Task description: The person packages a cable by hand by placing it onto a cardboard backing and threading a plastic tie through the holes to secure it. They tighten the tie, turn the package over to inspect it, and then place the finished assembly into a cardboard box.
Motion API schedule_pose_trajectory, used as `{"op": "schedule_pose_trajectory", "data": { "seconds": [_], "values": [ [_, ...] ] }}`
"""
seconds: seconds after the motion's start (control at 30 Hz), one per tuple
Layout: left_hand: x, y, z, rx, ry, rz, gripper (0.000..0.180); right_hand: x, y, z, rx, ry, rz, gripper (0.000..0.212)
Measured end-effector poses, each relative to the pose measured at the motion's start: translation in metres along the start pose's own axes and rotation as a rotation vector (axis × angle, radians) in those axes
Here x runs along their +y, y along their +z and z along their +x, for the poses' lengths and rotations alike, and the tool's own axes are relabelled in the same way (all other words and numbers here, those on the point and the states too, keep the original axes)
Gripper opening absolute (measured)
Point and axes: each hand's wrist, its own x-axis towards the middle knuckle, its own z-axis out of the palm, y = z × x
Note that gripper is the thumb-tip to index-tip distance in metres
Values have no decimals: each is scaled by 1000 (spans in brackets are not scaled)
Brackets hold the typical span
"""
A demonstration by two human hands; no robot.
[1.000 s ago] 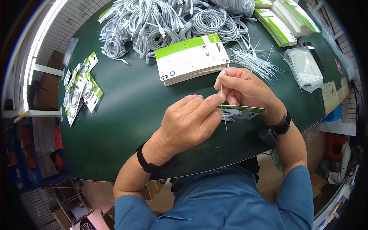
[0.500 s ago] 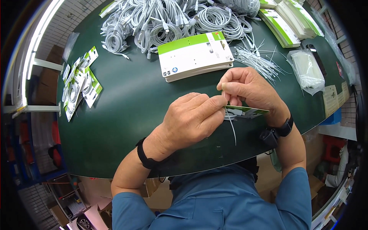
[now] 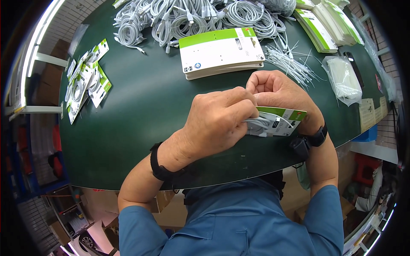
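My left hand point(image 3: 224, 117) is closed on the left end of a green-and-white packaging card point(image 3: 294, 115) above the near part of the table. A coiled white cable point(image 3: 260, 122) lies against the card's near face, partly hidden by my left fingers. A thin white strip, like a cable tie, arcs over the cable and the card. My right hand point(image 3: 279, 89) is pinched just behind the card's upper edge, its fingertips meeting those of my left hand. What the right fingertips hold is hidden.
Ahead lies a stack of green-and-white cards point(image 3: 222, 55), with loose cable ties point(image 3: 292, 66) to its right. Coiled cables point(image 3: 192, 21) are heaped behind. Carded cables point(image 3: 87, 81) lie at left. More card stacks point(image 3: 316, 32) and a bag of ties point(image 3: 343, 79) sit at right.
The card has tilted so that its face and cable now show. The white strip that hung below my left hand now arcs across the card. Both hands stay close together.
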Motion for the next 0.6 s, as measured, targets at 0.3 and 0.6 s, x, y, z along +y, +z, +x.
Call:
{"op": "schedule_pose_trajectory", "data": {
  "seconds": [0.3, 0.6],
  "values": [
    [1, -9, -2, -27, -339, -217, 24, -24, -18, -13, 261, -39, -29, 16],
    [-15, -18, -4, 44, -569, -379, 21, -35, 38, -4, 302, -714, -1073, 25]
  ]
}}
